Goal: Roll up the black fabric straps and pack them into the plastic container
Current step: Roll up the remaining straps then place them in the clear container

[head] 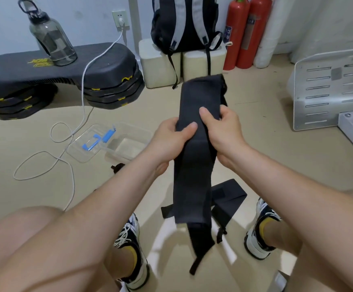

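Two hands, left hand (172,137) and right hand (222,127), pinch my limp, light strap (194,171) mid-frame, fingers closed on it; I'd roll from its top end.

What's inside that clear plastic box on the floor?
The plastic container looks empty: its pale bottom shows through, with no strap packed in yet. Its lid with blue clips lies beside it. The left forearm covers its near right corner, so that part cannot be checked.

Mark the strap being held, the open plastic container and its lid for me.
Held strap (194,165), head view: middle of the band below both hands.
Plastic container (144,131), head view: far right rim.
Lid (81,153), head view: clear near edge, left of the container.
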A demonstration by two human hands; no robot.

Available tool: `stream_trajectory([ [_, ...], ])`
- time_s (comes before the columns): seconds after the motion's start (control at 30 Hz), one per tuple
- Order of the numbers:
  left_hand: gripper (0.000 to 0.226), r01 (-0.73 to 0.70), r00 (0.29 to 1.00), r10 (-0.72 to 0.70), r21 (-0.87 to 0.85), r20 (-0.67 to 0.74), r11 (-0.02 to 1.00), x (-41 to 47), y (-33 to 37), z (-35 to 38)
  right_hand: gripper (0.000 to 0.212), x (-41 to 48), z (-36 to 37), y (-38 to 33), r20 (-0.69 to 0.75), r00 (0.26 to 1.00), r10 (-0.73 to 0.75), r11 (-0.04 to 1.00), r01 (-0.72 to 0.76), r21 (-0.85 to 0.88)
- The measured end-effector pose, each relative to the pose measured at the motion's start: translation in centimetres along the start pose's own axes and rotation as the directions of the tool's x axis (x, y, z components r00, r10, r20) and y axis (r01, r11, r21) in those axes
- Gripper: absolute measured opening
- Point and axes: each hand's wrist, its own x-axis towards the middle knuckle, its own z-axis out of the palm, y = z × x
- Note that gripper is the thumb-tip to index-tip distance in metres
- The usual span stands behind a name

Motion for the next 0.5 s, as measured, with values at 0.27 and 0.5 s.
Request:
stream_trajectory([
  [0.27, 0.023, -0.081, 0.968, 0.025, -0.219, -0.248, 0.972, 1.1, 1.1, -0.6, 0.034, -0.9, 0.2, 0.7, 0.326, 0.945, -0.015, 0.972, 0.091, -0.217],
  [0.5, 0.033, 0.062, 0.996, -0.071, -0.153, -0.055, 0.986, -0.6, -0.2, 1.4, 0.019, -0.4, 0.8, -0.2, 0.006, 0.965, -0.263, 0.914, 0.251, -0.318],
])
